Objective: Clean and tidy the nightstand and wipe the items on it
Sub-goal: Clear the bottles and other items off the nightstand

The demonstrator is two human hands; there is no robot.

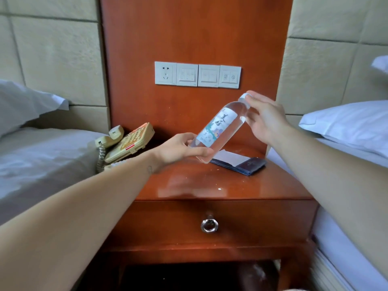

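Note:
A clear water bottle (pixel 220 127) with a white label hangs tilted above the glossy wooden nightstand (pixel 210 185), cap up to the right. My left hand (pixel 182 148) grips its base, thumb along the underside. My right hand (pixel 264 118) holds the neck and white cap with curled fingers. A beige telephone (pixel 128 143) sits at the back left of the nightstand, partly on the bed's edge. Dark blue booklets (pixel 249 164) with a white paper (pixel 231 157) on them lie at the back right.
Beds with white sheets flank the nightstand, the left one (pixel 42 160) and the right one (pixel 346 175), each with a pillow. A socket and switch panel (pixel 197 74) is on the wooden back panel. The drawer has a ring pull (pixel 209 225). White specks dot the nightstand top.

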